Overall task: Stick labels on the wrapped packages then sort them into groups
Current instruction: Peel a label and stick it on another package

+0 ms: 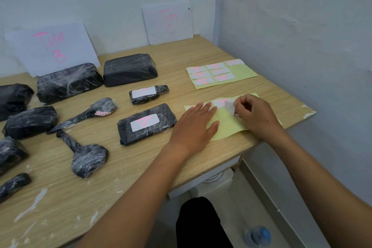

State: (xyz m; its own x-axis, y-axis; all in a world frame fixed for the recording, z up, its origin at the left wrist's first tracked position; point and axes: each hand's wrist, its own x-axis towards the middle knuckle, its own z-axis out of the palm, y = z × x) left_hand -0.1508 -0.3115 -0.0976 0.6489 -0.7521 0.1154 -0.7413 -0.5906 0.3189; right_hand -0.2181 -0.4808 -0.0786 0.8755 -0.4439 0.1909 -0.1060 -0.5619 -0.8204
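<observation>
You are pressing your left hand [196, 121], fingers flat, on a yellow backing sheet [227, 127] lying at the wooden table's [181, 62] right edge. Your right hand [254, 115] is pinching a white label [229, 107] that is curling up off the sheet. A flat labelled package [146, 124] is sitting just beside your left hand, with a smaller labelled package [149, 93] behind it. Bare wood is showing along the near edge.

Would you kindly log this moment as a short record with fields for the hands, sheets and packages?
left hand: flat, pressing near yellow backing sheet
right hand: fingers pinch white paper label, partly peeled off that sheet
far yellow backing sheet: holds several labels
labelled: flat black plastic-wrapped package, small black plastic-wrapped package
</observation>
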